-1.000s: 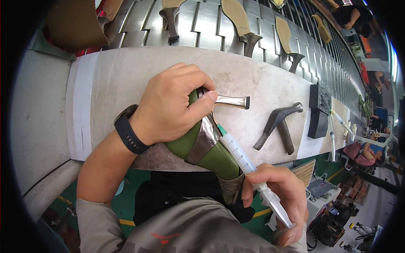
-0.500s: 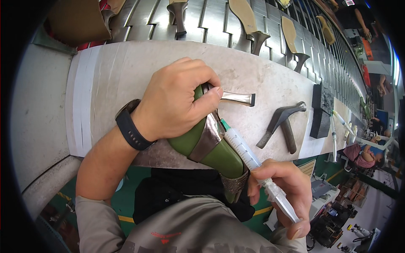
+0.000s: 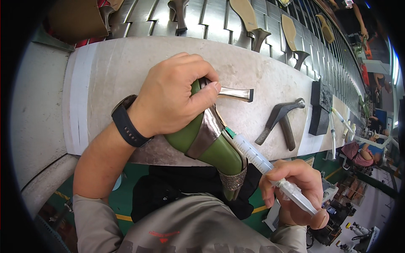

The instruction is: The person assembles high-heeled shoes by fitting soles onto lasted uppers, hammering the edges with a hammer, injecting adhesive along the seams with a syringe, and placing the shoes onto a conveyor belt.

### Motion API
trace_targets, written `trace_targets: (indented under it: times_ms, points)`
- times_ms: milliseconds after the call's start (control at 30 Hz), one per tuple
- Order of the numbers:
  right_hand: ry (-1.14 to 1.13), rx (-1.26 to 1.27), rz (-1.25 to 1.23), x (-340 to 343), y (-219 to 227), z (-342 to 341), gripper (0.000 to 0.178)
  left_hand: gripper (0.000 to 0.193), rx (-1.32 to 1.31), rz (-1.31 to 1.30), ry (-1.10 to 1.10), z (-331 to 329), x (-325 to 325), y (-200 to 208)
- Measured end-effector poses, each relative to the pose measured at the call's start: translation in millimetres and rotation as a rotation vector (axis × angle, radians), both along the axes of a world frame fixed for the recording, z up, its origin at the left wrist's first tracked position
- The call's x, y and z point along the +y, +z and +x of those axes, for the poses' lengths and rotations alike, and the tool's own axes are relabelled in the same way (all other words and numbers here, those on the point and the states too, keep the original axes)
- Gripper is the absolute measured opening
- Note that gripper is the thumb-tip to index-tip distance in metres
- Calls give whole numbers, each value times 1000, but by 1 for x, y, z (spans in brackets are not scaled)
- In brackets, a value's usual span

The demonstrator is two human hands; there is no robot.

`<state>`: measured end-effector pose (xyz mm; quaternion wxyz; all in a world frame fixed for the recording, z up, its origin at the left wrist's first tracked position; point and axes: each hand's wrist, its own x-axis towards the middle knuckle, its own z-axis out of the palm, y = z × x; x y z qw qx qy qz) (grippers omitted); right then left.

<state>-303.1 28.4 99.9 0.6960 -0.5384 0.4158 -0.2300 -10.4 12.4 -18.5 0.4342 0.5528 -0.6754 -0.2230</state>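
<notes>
A high-heeled sandal [image 3: 207, 133] with metallic bronze straps and a glittery toe band sits on a green shoe last [image 3: 219, 156], tilted over the bench's near edge. My left hand [image 3: 177, 95] is closed round its heel end, thumb near the base of the shiny heel [image 3: 236, 93], which points right. In my right hand [image 3: 295, 185] is a clear syringe [image 3: 255, 157] with a green tip, the thumb at the plunger's end. The tip is at the sole's edge, beside the middle strap; whether it touches is hard to tell.
A hammer [image 3: 282, 120] lies right of the sandal on the pale bench [image 3: 126, 55], with a black block [image 3: 321, 109] and more syringes [image 3: 333, 135] beyond. Behind runs a slatted metal conveyor [image 3: 215, 21] carrying soles with heels [image 3: 249, 21]. Other people are at far right.
My right hand and the syringe have shifted right. Its green tip has moved along the sole's edge, away from the heel and toward the toe. The left hand keeps its hold.
</notes>
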Motion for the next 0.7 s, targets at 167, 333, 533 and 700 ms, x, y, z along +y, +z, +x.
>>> trace_targets:
  times_ms: [167, 333, 533, 700]
  points:
    - [-18, 7, 6, 1, 0, -3, 121, 13, 0, -18, -1, 1, 0, -1]
    - [-4, -7, 11, 1, 0, -9, 121, 13, -7, -18, -7, -1, -3, -1]
    - [105, -96, -8, 0, -6, -25, 125, 13, 1, -25, -5, -3, -1, -2]
    - [125, -219, -8, 5, -14, -36, 125, 14, 16, -27, -16, -4, -1, -3]
